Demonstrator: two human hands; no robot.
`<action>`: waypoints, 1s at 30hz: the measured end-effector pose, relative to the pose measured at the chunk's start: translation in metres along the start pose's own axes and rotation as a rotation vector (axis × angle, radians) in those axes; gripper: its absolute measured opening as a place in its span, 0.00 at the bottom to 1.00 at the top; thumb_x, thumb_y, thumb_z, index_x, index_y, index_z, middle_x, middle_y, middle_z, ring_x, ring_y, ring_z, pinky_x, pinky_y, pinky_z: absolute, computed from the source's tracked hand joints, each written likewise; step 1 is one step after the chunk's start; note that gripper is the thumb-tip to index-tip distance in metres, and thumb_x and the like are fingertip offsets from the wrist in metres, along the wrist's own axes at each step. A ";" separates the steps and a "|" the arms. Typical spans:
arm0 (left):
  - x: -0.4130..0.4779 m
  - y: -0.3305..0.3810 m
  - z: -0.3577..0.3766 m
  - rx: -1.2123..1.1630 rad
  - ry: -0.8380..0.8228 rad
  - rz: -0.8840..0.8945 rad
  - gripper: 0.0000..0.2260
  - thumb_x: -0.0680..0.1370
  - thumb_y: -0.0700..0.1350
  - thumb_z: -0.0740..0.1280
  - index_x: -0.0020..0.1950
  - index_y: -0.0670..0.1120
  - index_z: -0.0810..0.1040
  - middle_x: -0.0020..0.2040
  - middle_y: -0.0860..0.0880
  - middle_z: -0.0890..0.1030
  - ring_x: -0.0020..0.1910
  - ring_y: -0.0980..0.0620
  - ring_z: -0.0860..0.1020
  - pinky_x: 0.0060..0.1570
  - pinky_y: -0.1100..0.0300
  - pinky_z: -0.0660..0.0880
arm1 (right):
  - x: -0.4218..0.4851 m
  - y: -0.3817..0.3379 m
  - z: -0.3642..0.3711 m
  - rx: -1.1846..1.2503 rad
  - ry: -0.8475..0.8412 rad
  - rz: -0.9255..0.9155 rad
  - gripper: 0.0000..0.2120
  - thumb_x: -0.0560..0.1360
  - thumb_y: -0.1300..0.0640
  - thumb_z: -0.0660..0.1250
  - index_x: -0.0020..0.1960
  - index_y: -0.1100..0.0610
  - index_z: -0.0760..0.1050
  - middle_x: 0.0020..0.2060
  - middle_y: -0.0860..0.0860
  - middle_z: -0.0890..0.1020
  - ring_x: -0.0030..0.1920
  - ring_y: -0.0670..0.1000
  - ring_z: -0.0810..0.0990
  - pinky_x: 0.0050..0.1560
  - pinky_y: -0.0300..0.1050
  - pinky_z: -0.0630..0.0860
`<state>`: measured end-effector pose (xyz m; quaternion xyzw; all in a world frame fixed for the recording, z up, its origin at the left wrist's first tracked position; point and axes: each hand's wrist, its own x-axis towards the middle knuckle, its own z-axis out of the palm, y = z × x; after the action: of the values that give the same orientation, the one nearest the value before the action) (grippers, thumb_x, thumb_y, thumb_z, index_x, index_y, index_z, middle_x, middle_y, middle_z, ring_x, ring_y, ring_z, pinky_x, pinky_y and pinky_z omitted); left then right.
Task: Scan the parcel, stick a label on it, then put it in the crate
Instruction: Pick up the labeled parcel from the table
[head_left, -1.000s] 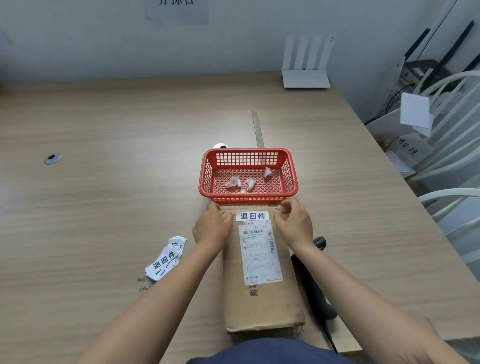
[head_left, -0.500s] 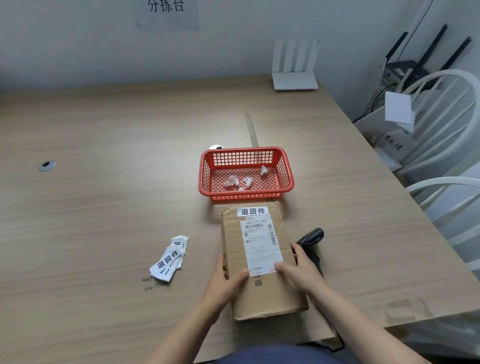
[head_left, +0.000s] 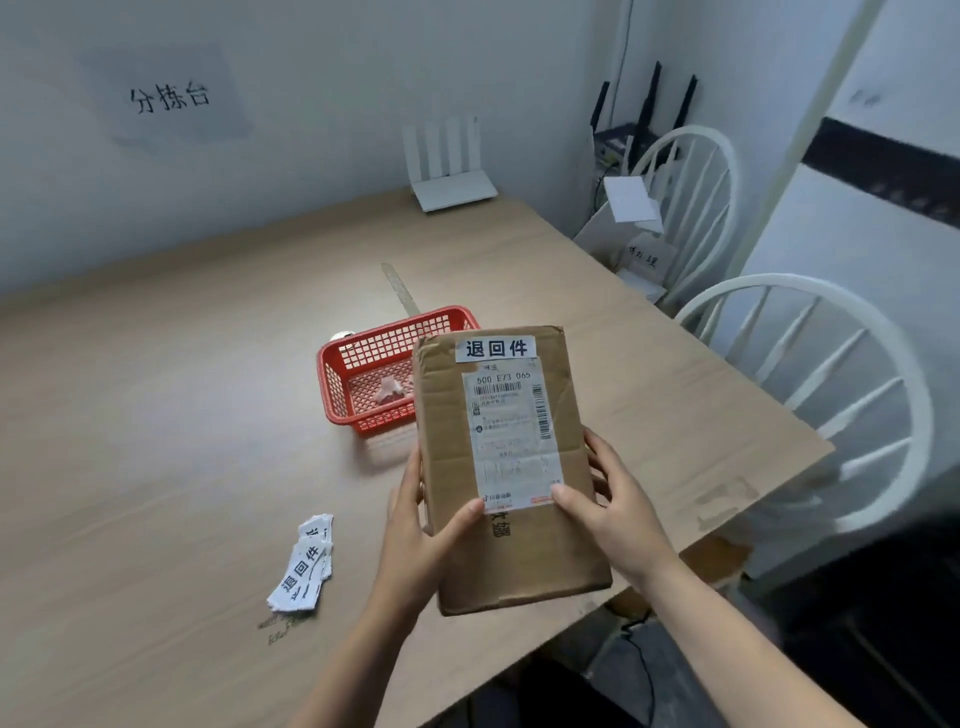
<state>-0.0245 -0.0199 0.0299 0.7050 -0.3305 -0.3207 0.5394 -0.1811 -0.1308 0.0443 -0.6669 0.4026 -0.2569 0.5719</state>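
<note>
Now lifted clear of the table, the parcel is held tilted, its printed face toward the camera, with the left hand clamped on its left edge, thumb on the front, and the right hand clamped on its right edge, thumb pressing the lower corner of the shipping slip. A white label already sits on the upper front, above the slip. The red crate stands on the table behind and to the left of the parcel, partly hidden by it, with small paper scraps inside. Spare labels lie loose on the table, to the left of the hands. Judged risks: the crate looks smaller than the parcel, so the parcel may rest on the rim and tip over or shove the light crate away; a grip near the lower half leaves the top heavy, so it may swing; loose labels could be swept off
</note>
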 end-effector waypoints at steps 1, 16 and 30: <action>0.001 0.004 0.008 -0.009 -0.044 0.014 0.41 0.59 0.63 0.70 0.71 0.64 0.60 0.66 0.53 0.72 0.63 0.56 0.72 0.52 0.61 0.74 | -0.007 -0.001 -0.010 -0.010 0.045 0.004 0.25 0.73 0.57 0.67 0.64 0.40 0.61 0.58 0.42 0.74 0.58 0.43 0.73 0.57 0.44 0.74; -0.022 0.069 0.246 -0.040 -0.709 0.166 0.30 0.67 0.52 0.73 0.66 0.62 0.65 0.62 0.57 0.76 0.50 0.73 0.76 0.37 0.73 0.76 | -0.134 0.050 -0.216 0.099 0.652 0.133 0.26 0.72 0.58 0.69 0.54 0.30 0.63 0.48 0.27 0.73 0.49 0.26 0.73 0.47 0.27 0.71; -0.096 0.063 0.532 0.160 -1.081 0.084 0.30 0.61 0.62 0.72 0.61 0.65 0.68 0.57 0.56 0.81 0.55 0.54 0.80 0.48 0.61 0.80 | -0.246 0.176 -0.437 0.145 0.947 0.419 0.29 0.70 0.56 0.70 0.68 0.51 0.63 0.59 0.47 0.76 0.58 0.47 0.75 0.58 0.45 0.73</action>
<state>-0.5179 -0.2460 -0.0127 0.4648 -0.6119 -0.5892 0.2499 -0.7082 -0.1732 -0.0037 -0.3415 0.7230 -0.4378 0.4111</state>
